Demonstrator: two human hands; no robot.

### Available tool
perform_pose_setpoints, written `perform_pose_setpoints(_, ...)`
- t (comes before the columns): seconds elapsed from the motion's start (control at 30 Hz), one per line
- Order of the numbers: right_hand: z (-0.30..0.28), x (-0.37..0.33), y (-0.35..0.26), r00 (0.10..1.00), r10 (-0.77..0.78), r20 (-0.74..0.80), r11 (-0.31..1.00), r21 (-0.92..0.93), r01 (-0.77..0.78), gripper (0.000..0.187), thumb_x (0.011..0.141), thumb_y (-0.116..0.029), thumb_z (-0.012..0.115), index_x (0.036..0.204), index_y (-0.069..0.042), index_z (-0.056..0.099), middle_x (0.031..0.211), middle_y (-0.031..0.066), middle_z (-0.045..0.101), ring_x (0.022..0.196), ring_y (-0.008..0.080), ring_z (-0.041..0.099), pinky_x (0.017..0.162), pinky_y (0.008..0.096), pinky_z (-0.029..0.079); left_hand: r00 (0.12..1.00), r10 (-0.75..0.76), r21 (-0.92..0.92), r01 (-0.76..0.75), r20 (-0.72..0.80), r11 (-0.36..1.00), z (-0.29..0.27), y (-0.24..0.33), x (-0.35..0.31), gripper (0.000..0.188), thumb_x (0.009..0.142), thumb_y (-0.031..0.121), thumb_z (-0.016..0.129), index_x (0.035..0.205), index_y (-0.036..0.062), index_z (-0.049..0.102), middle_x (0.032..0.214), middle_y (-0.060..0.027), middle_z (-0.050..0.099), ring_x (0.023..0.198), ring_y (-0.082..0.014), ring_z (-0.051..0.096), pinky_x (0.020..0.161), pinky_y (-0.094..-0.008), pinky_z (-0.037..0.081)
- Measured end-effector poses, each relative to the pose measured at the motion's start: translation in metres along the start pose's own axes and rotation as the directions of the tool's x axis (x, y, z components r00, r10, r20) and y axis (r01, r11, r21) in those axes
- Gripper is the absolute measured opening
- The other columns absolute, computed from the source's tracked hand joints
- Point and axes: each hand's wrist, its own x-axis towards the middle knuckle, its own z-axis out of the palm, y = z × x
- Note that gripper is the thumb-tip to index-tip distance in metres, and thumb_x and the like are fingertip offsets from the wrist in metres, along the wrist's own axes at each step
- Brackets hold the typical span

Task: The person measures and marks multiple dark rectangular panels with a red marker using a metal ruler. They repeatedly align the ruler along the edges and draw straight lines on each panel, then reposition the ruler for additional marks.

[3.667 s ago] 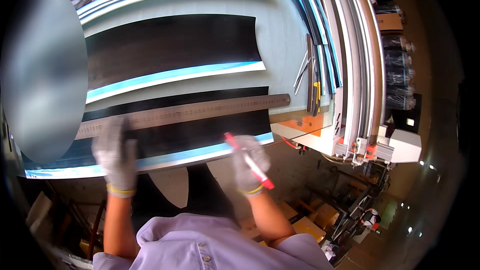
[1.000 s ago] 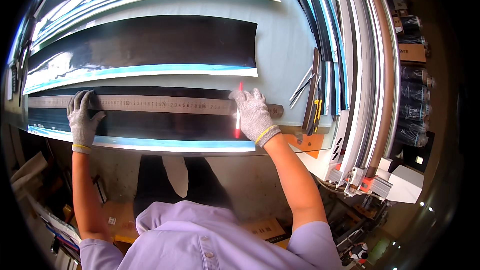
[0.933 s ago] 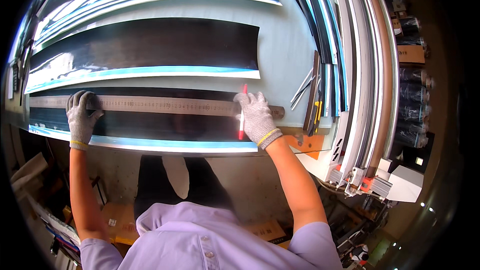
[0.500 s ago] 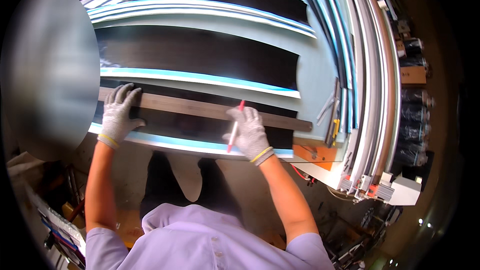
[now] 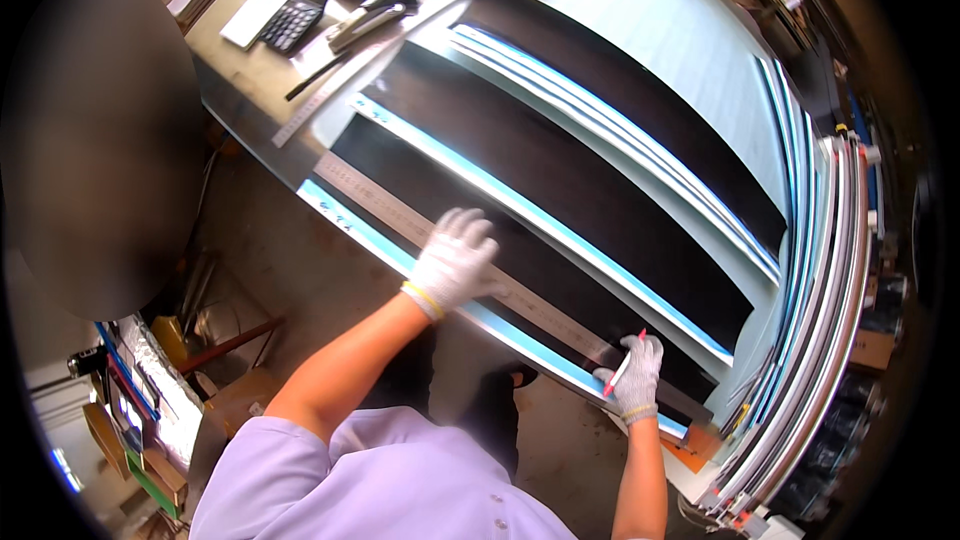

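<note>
A long metal ruler (image 5: 378,202) lies lengthwise along a glossy black sheet (image 5: 400,175) edged with a blue-and-white strip (image 5: 540,352). My left hand (image 5: 455,258), in a pale knit glove with a yellow cuff line, rests flat over the ruler near its middle, fingers extended and thumb apart. Farther right, my gloved right hand (image 5: 640,375) grips a slim red-and-white pen (image 5: 619,374). The pen is tilted, one red end by the fingertips and the other toward the blue-and-white edge. That hand is over the ruler's right part.
Two more black sheets (image 5: 570,190) with blue-and-white edges lie beyond on the pale tabletop (image 5: 640,0). At far left are a calculator (image 5: 292,22), a dark-handled tool (image 5: 372,22) and a short ruler (image 5: 310,112). Long strips (image 5: 800,240) line the right side.
My view has swung left, bringing the ruler's left end and the calculator into sight. The left hand still rests on the ruler; the right hand still holds the pen.
</note>
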Motion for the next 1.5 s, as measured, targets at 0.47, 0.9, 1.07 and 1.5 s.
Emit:
perform_pose_setpoints(0.47,0.017,0.008,0.002,0.973,0.155,-0.173,0.982,0.138,-0.131,0.067,0.058,-0.010,0.091,0.118,-0.005,0.060,0.134,0.0245,0.055,0.136,0.0441,0.048,0.118,0.0467,0.038,0.997,0.022,-0.119,-0.031,-0.073,0.992,0.020,-0.008,0.041,0.053,0.066,0.039,0.089,0.099,0.0024,0.069,0.124,-0.0174,0.062,0.131,-0.0406,0.052,0.113,-0.0572,0.042)
perform_pose_setpoints(0.9,0.035,0.010,0.022,0.933,0.137,-0.332,0.969,0.240,-0.056,0.064,0.059,0.000,0.091,0.118,-0.009,0.068,0.129,0.0172,0.062,0.129,0.0366,0.057,0.110,0.0441,0.048,0.781,-0.487,0.269,0.603,-0.390,0.751,-0.053,-0.178,-0.043,0.069,0.087,0.046,0.077,0.141,0.0063,0.061,0.146,-0.0132,0.058,0.137,-0.0366,0.049,0.117,-0.0456,0.037)
perform_pose_setpoints(1.07,0.037,0.007,0.014,0.924,0.141,-0.354,0.961,0.272,-0.042,0.063,0.063,0.002,0.089,0.120,-0.010,0.067,0.130,0.0166,0.062,0.128,0.0347,0.058,0.109,0.0436,0.049,0.768,-0.513,0.310,0.630,-0.384,0.712,-0.054,-0.179,-0.040,0.066,0.089,0.049,0.075,0.141,0.0101,0.062,0.147,-0.0112,0.058,0.137,-0.0349,0.050,0.118,-0.0444,0.037)
perform_pose_setpoints(1.5,0.031,0.009,-0.001,0.894,0.172,-0.415,0.971,0.225,-0.082,0.057,0.069,0.001,0.086,0.121,-0.005,0.066,0.124,0.0187,0.063,0.126,0.0390,0.060,0.110,0.0449,0.047,0.773,-0.357,0.197,0.518,-0.525,0.832,-0.059,-0.168,-0.041,0.059,0.087,0.033,0.080,0.136,0.0056,0.064,0.137,-0.0162,0.064,0.130,-0.0380,0.056,0.113,-0.0473,0.041)
